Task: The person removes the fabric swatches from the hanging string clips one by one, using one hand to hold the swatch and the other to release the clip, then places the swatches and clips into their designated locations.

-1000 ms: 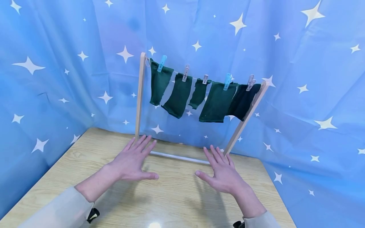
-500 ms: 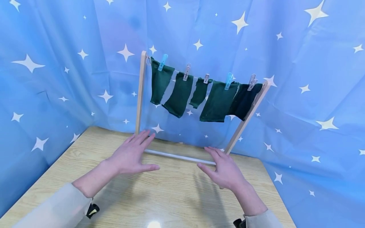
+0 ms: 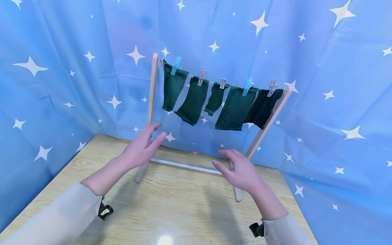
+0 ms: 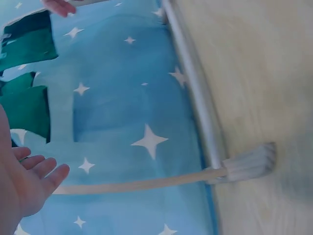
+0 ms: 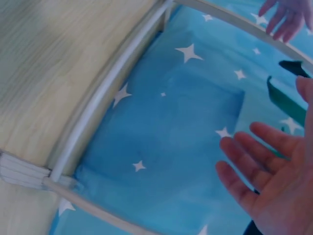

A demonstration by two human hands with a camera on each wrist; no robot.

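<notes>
Two bare hands reach toward a small wooden drying rack (image 3: 153,86). My left hand (image 3: 139,148) hangs before its left post, fingers loosely bent and holding nothing; whether it touches the post I cannot tell. My right hand (image 3: 239,172) hovers by the right post (image 3: 266,126), fingers relaxed and the palm bare in the right wrist view. Across the top runs a line with several dark green cloth pieces (image 3: 193,102). Blue clothespins (image 3: 176,65) and clear pinkish clothespins (image 3: 201,76) clip them on. In the left wrist view, cloths (image 4: 24,110) hang beyond the left hand (image 4: 27,186).
A pale bar (image 3: 186,166) joins the posts low down. The rack's feet (image 3: 238,194) stand on a light wood-grain table (image 3: 180,207). Close behind the rack hangs a blue curtain (image 3: 318,85) with white stars, which also lines the left and right sides.
My left hand has lifted up and away from the table, its spread fingers now bent. The right hand has risen slightly and its fingers have relaxed. The rack and cloths stay in place.
</notes>
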